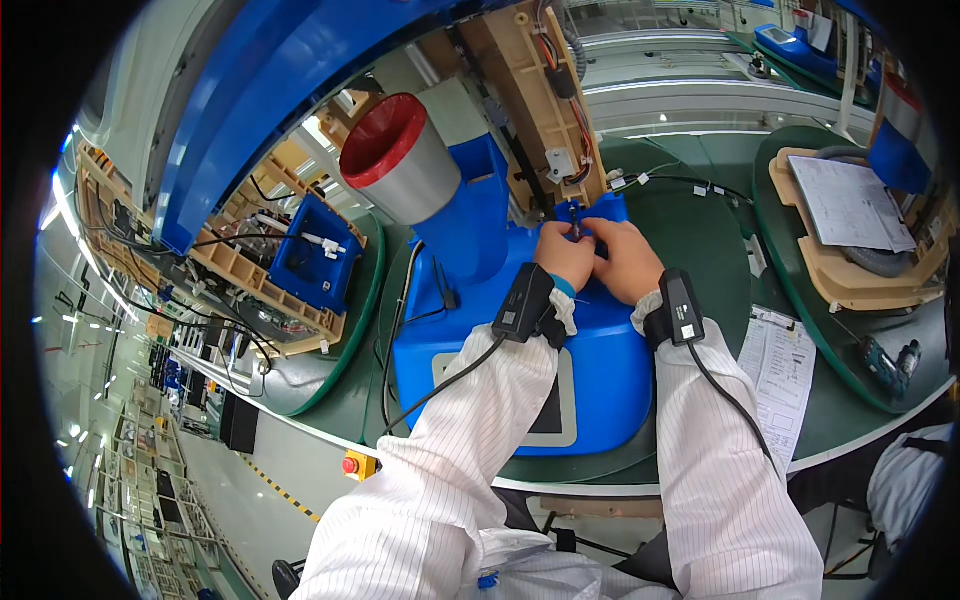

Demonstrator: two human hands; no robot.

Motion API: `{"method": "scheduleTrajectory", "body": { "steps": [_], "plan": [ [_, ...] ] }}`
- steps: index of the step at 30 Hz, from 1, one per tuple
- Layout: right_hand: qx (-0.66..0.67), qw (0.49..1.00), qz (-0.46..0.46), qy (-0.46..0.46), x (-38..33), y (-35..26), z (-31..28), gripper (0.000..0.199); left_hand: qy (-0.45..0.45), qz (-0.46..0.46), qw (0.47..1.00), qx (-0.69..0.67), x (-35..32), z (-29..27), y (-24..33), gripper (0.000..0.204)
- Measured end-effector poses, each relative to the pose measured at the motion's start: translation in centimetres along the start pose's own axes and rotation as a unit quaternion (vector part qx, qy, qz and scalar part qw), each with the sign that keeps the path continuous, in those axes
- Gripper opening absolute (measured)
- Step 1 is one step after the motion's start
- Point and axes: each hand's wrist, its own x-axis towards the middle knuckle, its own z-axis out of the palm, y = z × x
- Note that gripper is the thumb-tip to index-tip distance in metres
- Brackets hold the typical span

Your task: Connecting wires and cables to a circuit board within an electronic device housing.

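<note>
Both of my hands meet over the back of a large blue plastic housing (480,330), close to the foot of a tan upright frame (535,75). My left hand (565,255) is closed, its fingertips on a small dark part (574,218) at the housing's rear edge. Beside it, my right hand (626,262) is closed too, fingers curled at the same spot. What exactly the fingertips pinch is too small and partly hidden to name. A silver cylinder with a red funnel-like rim (385,140) rises from the housing to the left of my hands.
A loose black cable (443,290) lies on the housing's left side. Printed sheets (778,380) lie right on the green table; a power drill (890,368) sits farther right. Another tan frame with a blue box (315,255) stands left. A red emergency button (352,465) sits below the table edge.
</note>
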Motion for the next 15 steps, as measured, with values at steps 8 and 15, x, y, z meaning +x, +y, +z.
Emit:
{"method": "scheduleTrajectory", "body": {
  "steps": [8,15],
  "plan": [
    [0.030,0.999,0.039,-0.008,0.0,-0.2,-0.1,0.050,-0.252,-0.172,0.950,-0.064,0.8,-3.4,2.4,0.048],
    [0.039,0.999,0.036,-0.002,0.8,-0.9,0.2,0.052,-0.028,-0.016,0.999,0.032,0.2,-1.8,0.9,0.035]
  ]
}}
